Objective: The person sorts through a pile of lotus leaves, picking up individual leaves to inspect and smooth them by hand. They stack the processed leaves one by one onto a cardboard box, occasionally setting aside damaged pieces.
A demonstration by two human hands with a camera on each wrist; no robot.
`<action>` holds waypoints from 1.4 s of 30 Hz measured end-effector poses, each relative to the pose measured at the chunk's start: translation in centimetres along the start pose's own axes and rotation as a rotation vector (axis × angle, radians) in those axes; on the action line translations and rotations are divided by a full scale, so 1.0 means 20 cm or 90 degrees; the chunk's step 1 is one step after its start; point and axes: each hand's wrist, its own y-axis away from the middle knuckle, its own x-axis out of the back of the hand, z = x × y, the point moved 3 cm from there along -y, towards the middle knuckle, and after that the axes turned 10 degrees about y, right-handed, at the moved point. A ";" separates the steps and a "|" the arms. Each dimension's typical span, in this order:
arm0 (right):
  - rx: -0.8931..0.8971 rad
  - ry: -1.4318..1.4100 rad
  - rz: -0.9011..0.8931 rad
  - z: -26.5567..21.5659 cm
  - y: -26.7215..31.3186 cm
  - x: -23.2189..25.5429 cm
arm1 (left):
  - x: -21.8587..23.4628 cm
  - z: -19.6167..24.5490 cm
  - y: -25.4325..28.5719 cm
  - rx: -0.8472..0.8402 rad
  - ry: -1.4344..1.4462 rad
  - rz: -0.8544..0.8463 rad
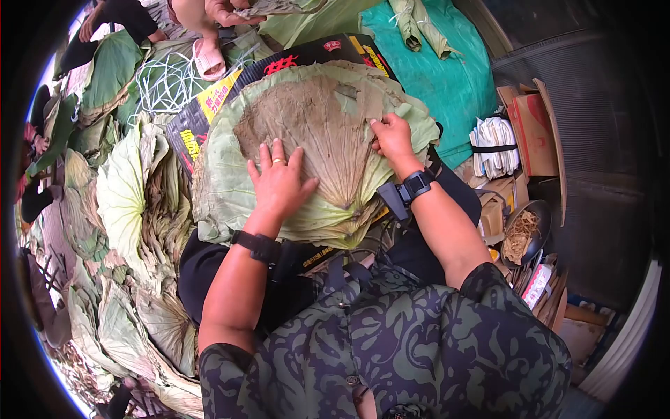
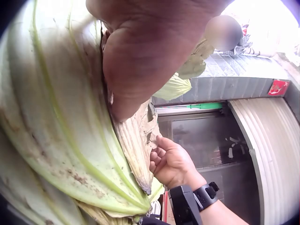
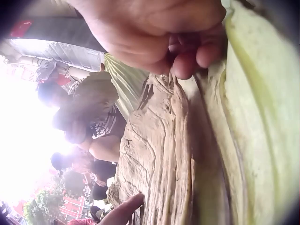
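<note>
A stack of large dried leaves (image 1: 328,146), green at the rim and brown in the middle, lies over the person's lap on a black printed box (image 1: 185,143). The left hand (image 1: 279,183) rests on the brown part with its fingers spread. At the right side of the stack, the right hand (image 1: 394,143) pinches a brown leaf piece (image 1: 370,105) between thumb and curled fingers. In the left wrist view the left hand (image 2: 145,51) covers part of the leaf, with the right hand (image 2: 172,161) beyond. The right wrist view shows the right hand's curled fingers (image 3: 185,63) at the brown leaf.
More leaf piles (image 1: 143,202) lie at the left, near white string (image 1: 166,82). Another person's hand (image 1: 234,10) is at the top. At the right are a green sheet (image 1: 447,91), a cardboard box (image 1: 536,133), a paper bundle (image 1: 494,146) and a dark pan (image 1: 522,234).
</note>
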 end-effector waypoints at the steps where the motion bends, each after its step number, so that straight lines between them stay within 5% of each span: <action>1: 0.006 -0.023 0.007 -0.01 0.01 0.01 | 0.00 0.00 0.00 0.000 0.001 0.000; 5: 0.156 0.262 0.201 -0.05 0.06 0.06 | 0.02 0.01 0.00 0.000 -0.002 -0.002; 7: 0.508 0.330 0.228 -0.18 0.21 0.05 | 0.02 0.01 0.01 0.005 -0.003 0.008; 9: 0.486 0.509 -0.092 -0.14 0.25 -0.04 | 0.02 0.01 0.01 -0.004 -0.014 -0.004; 10: 0.503 0.539 -0.099 -0.07 0.22 -0.08 | 0.03 0.01 0.01 -0.001 -0.010 -0.011; 15: 0.510 0.368 0.041 -0.45 0.19 -0.03 | 0.07 0.03 0.03 0.007 0.016 0.007; 19: 0.759 0.309 0.215 -0.93 0.29 -0.14 | 0.09 0.04 0.01 0.008 0.035 0.033; 22: 0.826 0.340 0.191 -1.21 0.35 -0.30 | 0.13 0.05 0.01 -0.039 0.088 0.115; 27: 0.775 0.633 0.185 -1.34 0.16 -0.55 | 0.16 0.00 0.01 -0.020 0.110 0.115; 32: 0.781 0.453 0.252 -1.33 0.11 -0.33 | 0.17 -0.02 0.01 -0.091 0.131 0.221; 36: 0.765 0.065 0.338 -1.21 0.16 0.02 | 0.18 0.01 -0.01 -0.168 0.282 0.279; 39: 0.470 -0.268 0.192 -0.97 0.32 0.16 | 0.15 0.02 -0.04 -0.153 0.487 0.111; 42: 0.306 -0.374 0.062 -0.59 0.50 0.11 | 0.03 0.01 -0.06 0.075 1.177 -0.162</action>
